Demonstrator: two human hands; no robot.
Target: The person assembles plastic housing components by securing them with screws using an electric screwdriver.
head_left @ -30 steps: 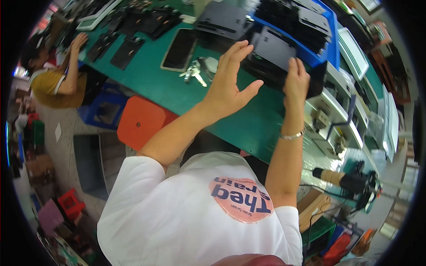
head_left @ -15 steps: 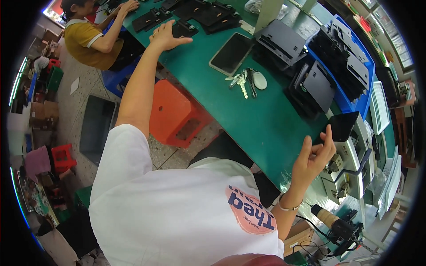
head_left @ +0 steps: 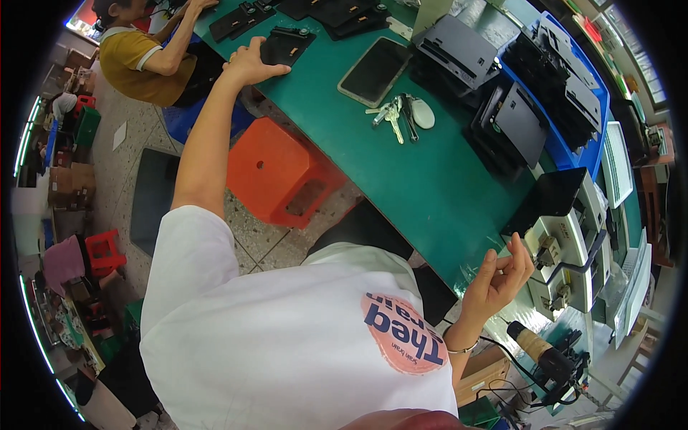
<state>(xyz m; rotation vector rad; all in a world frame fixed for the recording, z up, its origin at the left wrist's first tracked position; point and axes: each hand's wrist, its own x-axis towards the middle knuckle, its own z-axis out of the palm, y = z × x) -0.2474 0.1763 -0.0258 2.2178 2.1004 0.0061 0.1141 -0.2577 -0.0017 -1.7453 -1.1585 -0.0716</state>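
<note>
My left hand (head_left: 247, 66) is stretched out to the table's near left edge, thumb and fingers spread. It lies at the near left side of a thin black panel (head_left: 288, 47) with a small round fitting at its top; whether the fingertips touch it cannot be made out. At the right, my right hand (head_left: 499, 281) hovers by the table edge with fingers loosely bent and apart, nothing in them. Just beyond it, a black panel (head_left: 548, 199) leans at a light-coloured bench machine (head_left: 562, 240) with metal clamps and a dark bent handle.
On the green table (head_left: 408, 193) lie a phone (head_left: 374, 70), keys (head_left: 394, 118) and stacks of black panels (head_left: 459, 51). A blue tray (head_left: 591, 154) holds more. An orange stool (head_left: 276, 172) stands below the edge. A co-worker in yellow (head_left: 132, 64) sits at the far left.
My left hand has drawn back leftward, uncovering more of the black panel. My right hand has come down and away from the panel at the machine. The whole view has shifted slightly.
</note>
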